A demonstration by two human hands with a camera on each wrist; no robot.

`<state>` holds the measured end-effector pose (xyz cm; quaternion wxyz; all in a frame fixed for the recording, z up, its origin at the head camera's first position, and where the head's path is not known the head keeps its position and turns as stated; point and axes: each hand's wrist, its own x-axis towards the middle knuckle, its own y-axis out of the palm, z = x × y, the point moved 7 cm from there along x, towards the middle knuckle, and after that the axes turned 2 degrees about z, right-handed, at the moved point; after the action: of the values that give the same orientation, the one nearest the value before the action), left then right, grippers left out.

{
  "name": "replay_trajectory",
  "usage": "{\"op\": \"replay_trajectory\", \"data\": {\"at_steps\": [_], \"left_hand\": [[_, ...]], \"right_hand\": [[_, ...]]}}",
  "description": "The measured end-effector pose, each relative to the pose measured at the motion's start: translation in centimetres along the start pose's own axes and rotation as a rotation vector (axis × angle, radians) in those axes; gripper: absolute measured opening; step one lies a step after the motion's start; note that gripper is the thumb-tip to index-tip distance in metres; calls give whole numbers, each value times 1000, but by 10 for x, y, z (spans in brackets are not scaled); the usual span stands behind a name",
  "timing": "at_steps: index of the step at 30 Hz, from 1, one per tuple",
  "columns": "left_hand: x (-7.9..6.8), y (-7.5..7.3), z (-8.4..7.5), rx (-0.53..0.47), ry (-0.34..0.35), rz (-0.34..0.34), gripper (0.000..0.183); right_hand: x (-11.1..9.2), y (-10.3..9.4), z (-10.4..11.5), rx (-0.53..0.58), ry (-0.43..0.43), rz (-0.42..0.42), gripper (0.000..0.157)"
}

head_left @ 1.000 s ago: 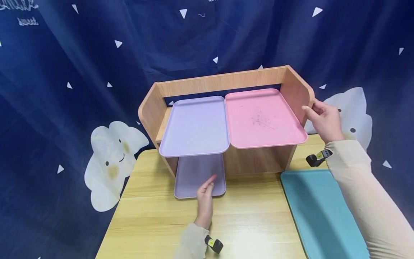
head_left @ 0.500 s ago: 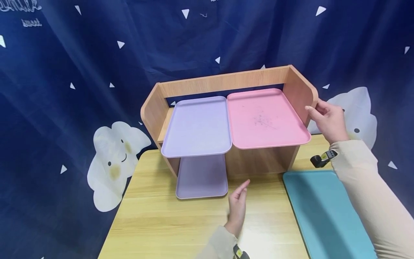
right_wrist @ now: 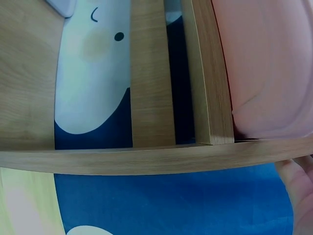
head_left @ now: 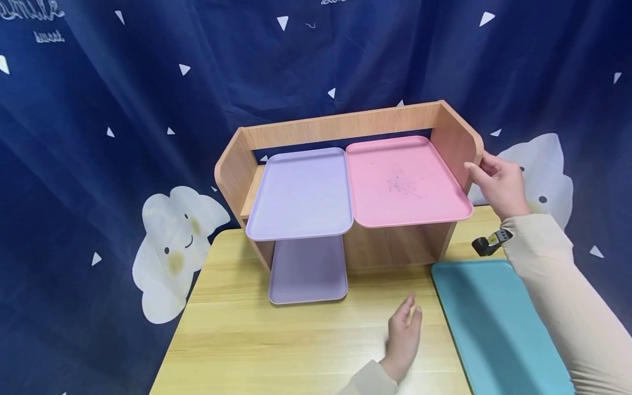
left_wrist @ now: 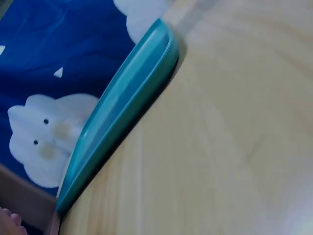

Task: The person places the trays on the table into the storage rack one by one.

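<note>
My right hand [head_left: 503, 184] grips the front edge of the right side panel of a small wooden shelf [head_left: 456, 140], thumb toward the inner side. In the right wrist view its fingers [right_wrist: 297, 188] lie against the panel's outer side. My left hand [head_left: 404, 337] is over the table with fingers extended, holding nothing, left of a teal tray [head_left: 489, 318]. A lilac tray [head_left: 301, 192] and a pink tray [head_left: 405, 186] lie side by side on the upper shelf, fronts overhanging. A second purple tray [head_left: 308, 274] lies below, partly inside the shelf.
The shelf stands on a light wooden table [head_left: 247, 340]. Behind hangs a dark blue curtain [head_left: 306, 60] printed with white triangles and clouds. The teal tray's raised rim [left_wrist: 122, 112] shows in the left wrist view.
My left hand has moved right, from over the lower purple tray to the table beside the teal tray. The right hand keeps its grip, and the trays have not moved.
</note>
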<state>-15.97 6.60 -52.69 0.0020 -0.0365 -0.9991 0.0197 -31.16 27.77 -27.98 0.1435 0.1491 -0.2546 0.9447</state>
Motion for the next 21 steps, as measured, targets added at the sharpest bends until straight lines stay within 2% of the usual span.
{"op": "replay_trajectory", "data": {"at_steps": [7,12,18,21], "left_hand": [[-12,28,9,137,-99,77,53],[-25,44,20,253,-128,155,58],[-39,54,27,311,-196,201,61],[-43,58,29,343,-209,225,63]], "right_hand": [[0,1,-1,-24,13,-7,46],[-1,0,-2,-17,20,-15,45],[-1,2,0,-17,20,-13,45],[-2,3,1,-27,22,-10,46]]}}
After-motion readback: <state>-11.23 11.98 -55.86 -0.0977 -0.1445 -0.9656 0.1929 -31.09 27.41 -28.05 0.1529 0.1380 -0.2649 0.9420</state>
